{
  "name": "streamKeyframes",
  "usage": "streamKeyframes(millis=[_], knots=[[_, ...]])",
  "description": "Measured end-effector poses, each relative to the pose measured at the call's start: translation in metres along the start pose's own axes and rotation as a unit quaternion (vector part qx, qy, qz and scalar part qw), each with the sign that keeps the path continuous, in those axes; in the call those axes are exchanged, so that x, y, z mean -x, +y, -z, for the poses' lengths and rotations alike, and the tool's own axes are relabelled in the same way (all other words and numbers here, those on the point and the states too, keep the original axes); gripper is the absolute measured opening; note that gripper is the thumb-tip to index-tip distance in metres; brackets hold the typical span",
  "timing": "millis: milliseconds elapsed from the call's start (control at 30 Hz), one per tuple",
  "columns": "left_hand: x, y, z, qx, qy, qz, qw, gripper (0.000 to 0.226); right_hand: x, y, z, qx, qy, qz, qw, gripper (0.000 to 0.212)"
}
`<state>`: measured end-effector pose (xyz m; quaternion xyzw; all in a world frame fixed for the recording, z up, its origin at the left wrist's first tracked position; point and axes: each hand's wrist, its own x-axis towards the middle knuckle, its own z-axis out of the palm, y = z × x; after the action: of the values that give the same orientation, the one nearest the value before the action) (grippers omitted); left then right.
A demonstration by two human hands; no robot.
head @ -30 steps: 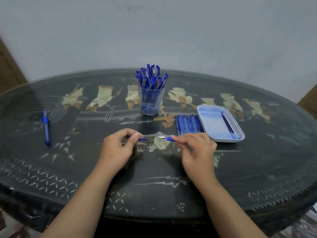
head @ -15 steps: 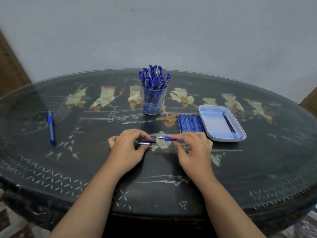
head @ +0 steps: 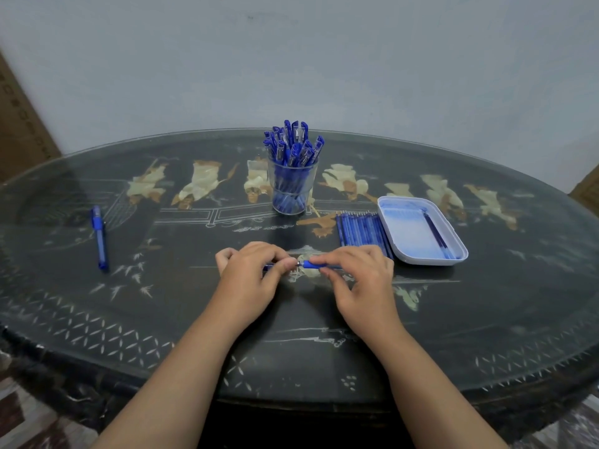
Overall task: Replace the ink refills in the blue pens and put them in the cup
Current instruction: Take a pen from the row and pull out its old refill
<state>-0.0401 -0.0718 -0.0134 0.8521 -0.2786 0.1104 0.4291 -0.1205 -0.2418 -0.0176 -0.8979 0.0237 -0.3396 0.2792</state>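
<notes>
Between the two grips, low over the dark tabletop (head: 486, 319), a blue pen (head: 312, 264) lies level, the left hand (head: 251, 273) and right hand (head: 359, 280) each pinching one end. Beyond the grips stands the cup (head: 291, 186) crowded with pens, nothing blocking the way. Right of them lie a row of refills (head: 359, 230) and a white tray (head: 421, 231); far left lies a lone pen (head: 99, 238).

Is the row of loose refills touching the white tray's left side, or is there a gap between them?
Cannot tell. In the head view the refills lie right beside the tray, its rim overlapping the nearest ones, so no gap shows, yet contact isn't plain either.
</notes>
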Motion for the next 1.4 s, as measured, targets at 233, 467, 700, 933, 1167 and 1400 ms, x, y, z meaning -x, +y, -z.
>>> streamKeyframes(millis=[233, 467, 700, 933, 1167, 1400], knots=[[-0.001, -0.002, 0.001, 0.056, -0.009, -0.019, 0.998, 0.025, -0.001, -0.001, 0.000, 0.008, 0.006, -0.005, 1.000, 0.021], [-0.002, 0.000, 0.000, 0.045, -0.006, -0.008, 0.999, 0.023, -0.001, 0.000, 0.000, 0.014, 0.013, 0.002, 1.000, 0.021], [-0.004, -0.006, 0.000, 0.086, -0.016, -0.014, 0.996, 0.020, 0.000, 0.000, -0.001, 0.017, 0.016, -0.002, 1.000, 0.019], [-0.005, -0.009, -0.003, 0.080, -0.014, -0.011, 0.997, 0.021, -0.001, 0.000, -0.001, 0.017, 0.010, -0.006, 1.000, 0.018], [-0.006, -0.011, -0.003, 0.081, -0.017, -0.010, 0.997, 0.021, -0.001, 0.000, -0.002, 0.021, 0.007, -0.006, 1.000, 0.019], [-0.005, -0.011, -0.003, 0.084, -0.019, -0.008, 0.996, 0.020, -0.002, 0.000, -0.002, 0.026, 0.012, -0.003, 1.000, 0.018]])
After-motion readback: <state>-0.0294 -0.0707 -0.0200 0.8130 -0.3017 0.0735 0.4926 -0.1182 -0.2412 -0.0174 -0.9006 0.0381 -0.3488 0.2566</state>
